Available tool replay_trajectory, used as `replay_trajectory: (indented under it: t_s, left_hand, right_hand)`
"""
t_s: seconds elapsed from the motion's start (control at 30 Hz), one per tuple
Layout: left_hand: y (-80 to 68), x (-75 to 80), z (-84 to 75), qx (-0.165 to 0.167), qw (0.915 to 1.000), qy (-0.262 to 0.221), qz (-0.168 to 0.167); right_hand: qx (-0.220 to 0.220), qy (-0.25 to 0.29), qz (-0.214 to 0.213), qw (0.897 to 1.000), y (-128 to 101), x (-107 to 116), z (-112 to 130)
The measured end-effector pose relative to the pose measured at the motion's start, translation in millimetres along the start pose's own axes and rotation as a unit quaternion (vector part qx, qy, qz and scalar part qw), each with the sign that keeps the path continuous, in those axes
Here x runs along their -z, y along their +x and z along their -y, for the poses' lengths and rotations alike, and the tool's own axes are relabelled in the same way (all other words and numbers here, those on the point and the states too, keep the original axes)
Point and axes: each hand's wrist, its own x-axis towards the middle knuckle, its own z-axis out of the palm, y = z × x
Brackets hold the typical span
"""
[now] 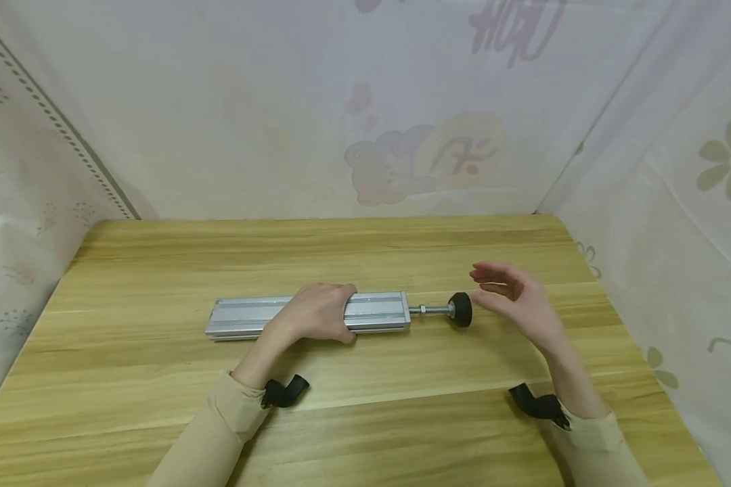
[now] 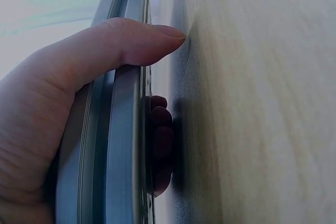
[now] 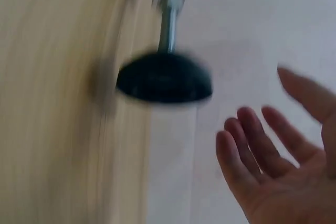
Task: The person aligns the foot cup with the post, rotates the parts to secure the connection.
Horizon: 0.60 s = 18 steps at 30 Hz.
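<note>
A silver aluminium profile [image 1: 374,308] lies crosswise over the middle of the table in the head view. My left hand [image 1: 317,312] grips it from above; in the left wrist view the thumb [image 2: 131,40] crosses one side and the fingers [image 2: 161,135] curl round the other. Out of the profile's right end runs a threaded rod with a nut [image 1: 423,310], ending in a round black levelling foot [image 1: 461,310]. Just right of that foot is my right hand [image 1: 524,304], fingers loosely bent, holding nothing. The right wrist view shows a gap between hand and foot.
The wood-grain table [image 1: 402,433] spreads out below, its far edge meeting a pale printed cloth [image 1: 250,135]. Similar cloth hangs at both sides. Each sleeve cuff has a black curved wrist mount [image 1: 288,392] on it.
</note>
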Motion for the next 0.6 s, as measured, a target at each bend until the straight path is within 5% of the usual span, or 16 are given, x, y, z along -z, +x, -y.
replay_trajectory:
  t_s: [0.3, 0.6]
  left_hand:
    - [-0.1, -0.9, 0.1, 0.002, 1.0000, -0.004, -0.001]
    - [0.6, 0.1, -0.9, 0.008, 1.0000, -0.005, -0.002]
  right_hand:
    - [-0.046, -0.017, 0.153, 0.987, 6, 16, -28]
    - [-0.052, -0.010, 0.185, 0.981, 10, 6, -38]
